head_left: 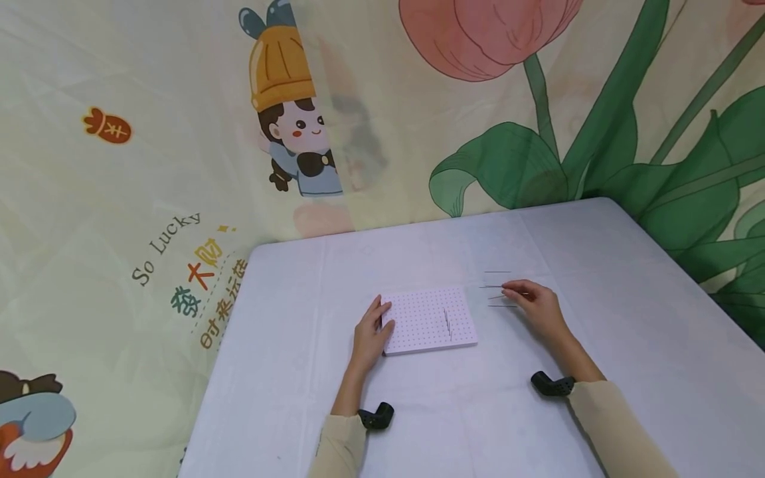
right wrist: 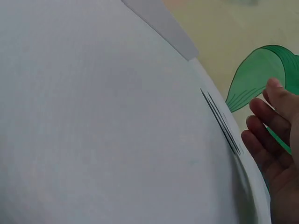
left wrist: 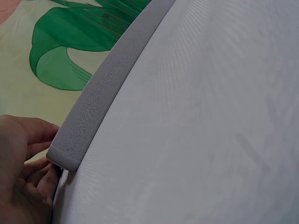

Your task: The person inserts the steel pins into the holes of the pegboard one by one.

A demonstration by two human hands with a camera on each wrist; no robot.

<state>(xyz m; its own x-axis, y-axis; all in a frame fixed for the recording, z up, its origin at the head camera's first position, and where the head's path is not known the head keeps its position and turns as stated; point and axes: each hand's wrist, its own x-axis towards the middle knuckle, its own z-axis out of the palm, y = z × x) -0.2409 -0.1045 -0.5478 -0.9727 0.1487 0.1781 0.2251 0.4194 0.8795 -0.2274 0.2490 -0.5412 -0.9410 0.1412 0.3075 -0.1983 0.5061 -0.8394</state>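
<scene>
A thin white board with rows of small holes (head_left: 418,325) lies on the table. My left hand (head_left: 369,338) holds its left edge, the thumb and a finger over the top; the left wrist view shows fingers at the board's end. Near the board's right side, a few thin dark needle-like rods (head_left: 447,324) form a short line. To the right of the board, several similar thin rods (head_left: 499,306) lie on the tablecloth. My right hand (head_left: 536,307) is over their right ends, fingers loosely bent. In the right wrist view, nothing shows between its fingertips, which look apart from the rods (right wrist: 219,122).
A white cloth covers the table (head_left: 287,372). Behind it hangs a printed backdrop (head_left: 382,119) with a tulip, leaves and a cartoon figure. Each wrist wears a small black device, one by the left sleeve (head_left: 338,441).
</scene>
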